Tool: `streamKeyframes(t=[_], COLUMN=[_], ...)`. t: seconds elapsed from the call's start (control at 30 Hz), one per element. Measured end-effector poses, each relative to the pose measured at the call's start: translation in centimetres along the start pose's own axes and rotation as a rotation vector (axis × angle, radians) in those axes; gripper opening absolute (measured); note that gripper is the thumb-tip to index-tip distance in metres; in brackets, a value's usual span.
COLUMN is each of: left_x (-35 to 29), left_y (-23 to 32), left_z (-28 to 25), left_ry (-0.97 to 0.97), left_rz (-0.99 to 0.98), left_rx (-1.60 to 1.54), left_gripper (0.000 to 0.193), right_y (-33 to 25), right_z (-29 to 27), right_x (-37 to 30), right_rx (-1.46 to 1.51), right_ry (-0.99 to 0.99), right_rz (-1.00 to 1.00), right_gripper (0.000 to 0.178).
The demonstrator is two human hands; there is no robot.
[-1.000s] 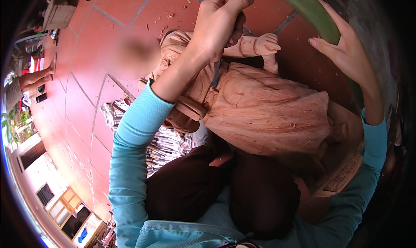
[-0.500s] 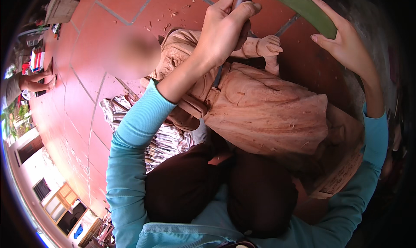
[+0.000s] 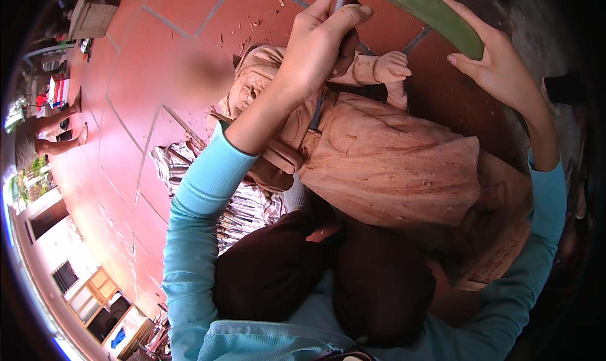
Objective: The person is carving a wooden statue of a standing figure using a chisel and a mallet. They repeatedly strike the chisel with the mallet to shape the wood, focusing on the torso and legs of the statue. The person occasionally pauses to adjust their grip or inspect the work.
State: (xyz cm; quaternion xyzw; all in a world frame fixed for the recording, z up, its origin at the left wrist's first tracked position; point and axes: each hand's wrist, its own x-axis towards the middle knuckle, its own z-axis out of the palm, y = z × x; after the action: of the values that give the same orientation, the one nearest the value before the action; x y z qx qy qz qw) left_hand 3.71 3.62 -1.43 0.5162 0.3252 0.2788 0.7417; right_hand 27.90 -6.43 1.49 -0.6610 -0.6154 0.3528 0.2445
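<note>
My left hand is closed round the dark brown handle of a chisel. Below my wrist its narrow dark blade points down at the waist of a carved wooden figure. The figure lies on its back across the floor before me, with a pleated skirt and a raised fist. In my right hand is a smooth, curved green bar, gripped at its lower end. The bar's other end runs out at the top edge, close to the chisel handle's top; whether they touch, I cannot tell.
A striped cloth with several carving tools lies left of my knees. Wood shavings dot the red tiled floor. At far left are a person's bare legs; a wooden box stands at upper left.
The chisel handle and my left hand have shifted slightly left. The green bar has also moved left, its visible part nearer the handle top. At far left the person's legs have changed position.
</note>
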Motion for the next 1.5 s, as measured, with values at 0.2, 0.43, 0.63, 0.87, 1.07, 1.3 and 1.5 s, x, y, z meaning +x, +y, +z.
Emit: streamKeyframes(t=[0.2,0.43,0.63,0.87,1.07,1.3,1.5], left_x=[0.7,0.6,1.0,1.1,1.5,1.6,1.2], left_y=[1.5,0.2,-0.3,-0.5,-1.8,-2.1,-1.6], left_z=[-2.6,-0.2,0.0,0.6,-0.3,-0.4,0.8], left_ry=[0.046,0.134,0.163,0.201,0.096,0.106,0.09], left_rz=[-0.021,0.015,-0.035,-0.1,0.022,0.004,-0.044], left_rx=[-0.286,-0.015,-0.003,0.034,0.018,0.018,0.049], left_gripper=[0.015,0.011,0.013,0.011,0.016,0.015,0.015], right_y=[-0.3,0.1,0.5,-5.5,-6.2,-3.9,2.5], right_z=[1.5,1.7,0.9,1.9,0.1,-0.1,-0.5], right_x=[-1.3,-1.7,-1.5,-0.8,-0.4,0.2,0.1], right_rx=[0.09,0.092,0.143,-0.087,-0.148,-0.17,-0.17], right_ry=[0.088,0.163,0.159,0.234,0.113,0.042,0.085], right_rz=[0.038,-0.008,0.035,0.07,0.046,0.085,-0.041], right_gripper=[0.07,0.07,0.07,0.07,0.068,0.074,0.073])
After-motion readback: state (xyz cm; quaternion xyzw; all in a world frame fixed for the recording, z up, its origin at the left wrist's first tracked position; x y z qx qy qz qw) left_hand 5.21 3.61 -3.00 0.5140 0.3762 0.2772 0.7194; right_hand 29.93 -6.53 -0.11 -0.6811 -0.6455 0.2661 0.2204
